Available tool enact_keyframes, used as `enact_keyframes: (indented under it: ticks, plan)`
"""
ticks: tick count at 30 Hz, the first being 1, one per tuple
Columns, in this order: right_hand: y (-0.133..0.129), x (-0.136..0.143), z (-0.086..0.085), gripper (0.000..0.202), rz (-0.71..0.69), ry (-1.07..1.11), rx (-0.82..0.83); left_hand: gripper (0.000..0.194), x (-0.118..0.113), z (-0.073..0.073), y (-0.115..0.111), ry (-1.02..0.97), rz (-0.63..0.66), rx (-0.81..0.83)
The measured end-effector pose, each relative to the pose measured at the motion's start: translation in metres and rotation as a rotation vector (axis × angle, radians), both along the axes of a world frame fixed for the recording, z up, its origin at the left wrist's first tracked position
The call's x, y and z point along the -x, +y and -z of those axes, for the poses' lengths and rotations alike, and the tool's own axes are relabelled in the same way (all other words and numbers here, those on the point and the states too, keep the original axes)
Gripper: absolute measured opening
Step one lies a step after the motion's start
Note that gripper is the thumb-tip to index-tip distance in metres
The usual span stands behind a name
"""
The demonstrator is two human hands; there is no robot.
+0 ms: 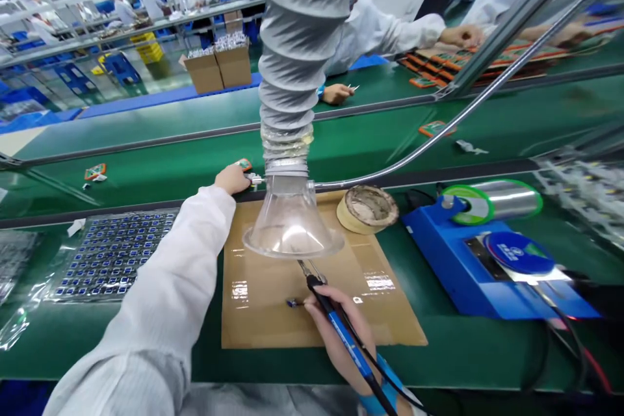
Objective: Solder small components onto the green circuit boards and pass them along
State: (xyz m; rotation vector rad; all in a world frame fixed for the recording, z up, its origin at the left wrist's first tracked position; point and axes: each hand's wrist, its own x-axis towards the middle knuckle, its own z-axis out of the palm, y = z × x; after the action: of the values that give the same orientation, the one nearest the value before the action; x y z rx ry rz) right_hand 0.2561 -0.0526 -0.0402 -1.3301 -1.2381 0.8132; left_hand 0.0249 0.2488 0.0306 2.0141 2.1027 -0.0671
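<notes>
My right hand (341,331) is closed round a blue and black soldering iron (347,337), its tip pointing up under the clear fume hood (292,224). Close to the fingertips of that hand is a small dark blue component (294,303); whether they touch it I cannot tell. My left hand (233,179) reaches out to the edge of the green conveyor belt (205,143), fingers curled, with a small white part (254,179) at the fingertips. Just behind this hand an orange and green circuit board (242,164) shows in part. Brown cardboard (263,325) lies under the hood.
A yellowish tape roll (368,209) rests on the cardboard's far corner. To the right stands a blue solder feeder (468,266) with a solder spool (492,201). Left lies a tray of blue components (114,253). Across the belt is a co-worker's hand (337,93).
</notes>
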Motion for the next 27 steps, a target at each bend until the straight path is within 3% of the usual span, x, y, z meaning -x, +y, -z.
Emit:
enact_keyframes:
  ticks: [3,7,11,13,15,18,20,23,27]
  plan:
    - [0.000,-0.004,0.001,0.021,-0.036,-0.001,0.008,0.023,0.037,-0.003,-0.056,0.038,0.010,-0.097]
    - [0.003,-0.011,0.003,0.020,-0.135,-0.011,-0.034,0.030,0.068,0.007,-0.144,-0.060,0.297,-0.280]
    - [0.006,-0.013,0.002,0.021,-0.139,0.007,-0.042,0.029,0.057,0.026,-0.199,-0.306,0.553,-0.246]
    - [0.007,-0.011,-0.001,0.021,-0.125,0.030,-0.040,0.011,0.046,0.031,-0.211,-0.358,0.675,-0.173]
    - [0.007,-0.009,-0.005,0.022,-0.119,0.058,-0.028,0.027,0.039,0.032,-0.216,-0.411,0.748,-0.123]
    - [0.008,-0.004,-0.011,0.021,-0.111,0.111,0.000,0.047,0.029,0.023,-0.221,-0.557,0.677,-0.122]
    - [0.010,0.000,-0.016,0.021,-0.116,0.140,0.013,0.042,0.015,0.014,-0.228,-0.677,0.562,-0.075]
    - [0.013,0.007,-0.020,0.023,-0.146,0.187,0.010,0.021,-0.014,0.003,-0.240,-0.834,0.478,0.123]
    - [0.015,0.018,-0.023,0.023,-0.179,0.225,0.030,0.016,-0.035,0.001,-0.247,-1.028,0.295,0.406]
